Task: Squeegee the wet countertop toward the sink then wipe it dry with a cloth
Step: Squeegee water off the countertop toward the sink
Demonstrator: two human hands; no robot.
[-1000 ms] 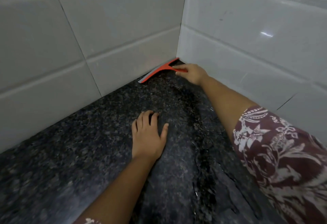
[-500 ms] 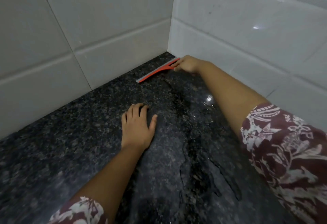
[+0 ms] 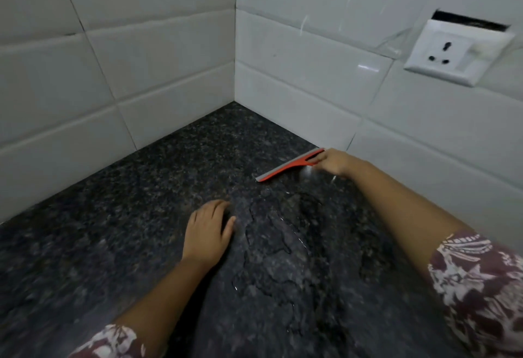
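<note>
A red squeegee (image 3: 288, 165) with a grey blade lies edge-down on the black speckled granite countertop (image 3: 141, 216), close to the right wall. My right hand (image 3: 335, 161) is shut on its handle. My left hand (image 3: 208, 230) rests flat on the countertop with fingers spread, holding nothing. Streaks and puddles of water (image 3: 285, 233) shine on the stone between my two hands and nearer to me. No cloth or sink is in view.
White tiled walls (image 3: 141, 60) meet at a corner behind the countertop. A white electrical socket (image 3: 452, 52) sits on the right wall above my right arm. My patterned maroon sleeves show at the bottom.
The squeegee has been pulled out of the far corner along the right wall toward me. My left hand stays flat on the stone. The view has tilted up, showing the socket.
</note>
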